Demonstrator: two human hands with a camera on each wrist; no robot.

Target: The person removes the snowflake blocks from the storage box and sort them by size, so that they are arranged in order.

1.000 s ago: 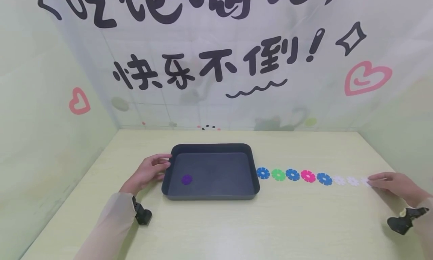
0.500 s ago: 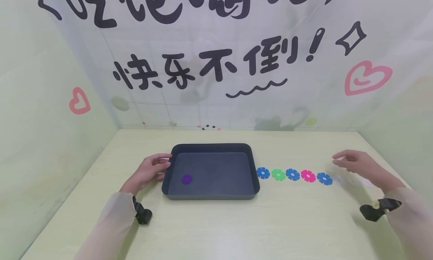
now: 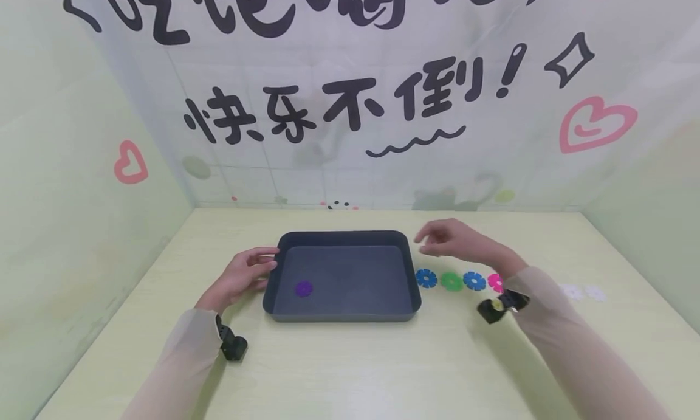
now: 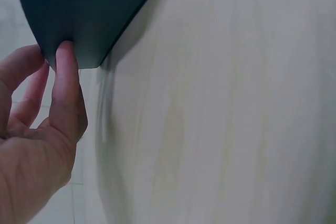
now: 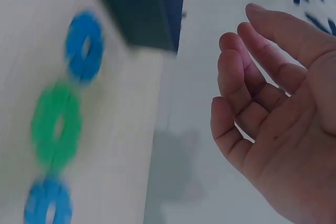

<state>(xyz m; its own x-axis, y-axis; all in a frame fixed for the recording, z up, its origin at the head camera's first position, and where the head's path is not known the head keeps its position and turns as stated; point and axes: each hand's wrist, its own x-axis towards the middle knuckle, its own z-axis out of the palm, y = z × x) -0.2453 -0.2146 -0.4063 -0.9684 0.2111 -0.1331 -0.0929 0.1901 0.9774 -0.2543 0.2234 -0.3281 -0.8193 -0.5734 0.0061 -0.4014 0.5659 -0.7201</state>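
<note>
In the head view, a dark rectangular tray [image 3: 355,280] stands on the table with a purple notched disc [image 3: 304,288] lying inside. My left hand [image 3: 242,277] holds the tray's left side, its fingertips [image 4: 66,51] against the outer wall and at the rim. Just off the tray's far right corner hovers my right hand [image 3: 451,240], fingers loosely bent around nothing. Below it a row of notched discs runs rightward from the tray: blue [image 3: 426,278], green [image 3: 451,281], another blue [image 3: 474,281] and pink [image 3: 494,282]. My right forearm hides part of the row.
White discs [image 3: 595,293] lie at the row's right end. Behind the table hangs a backdrop [image 3: 328,158] with black lettering, and pale walls [image 3: 98,237] close off both sides. Each wrist wears a small black camera [image 3: 232,345].
My right hand has left the rightmost white disc, lifted, and swept left above the row to the tray's right side. My left hand and the tray hold their places.
</note>
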